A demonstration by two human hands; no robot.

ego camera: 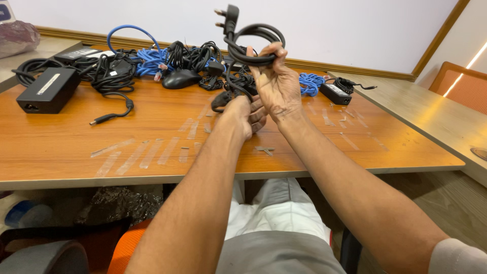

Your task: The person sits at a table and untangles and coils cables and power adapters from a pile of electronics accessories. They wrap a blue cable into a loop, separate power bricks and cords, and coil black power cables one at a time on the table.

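Your right hand (276, 83) grips the coiled black power cord (253, 43); your left hand (248, 114) pinches its trailing end. Keep loops even, tension light above the surface (152, 147).

Head-worn view, down over table (61, 152)

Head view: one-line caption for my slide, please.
Right hand holds a coiled black power cable above the wooden table while the left hand grips its lower end.
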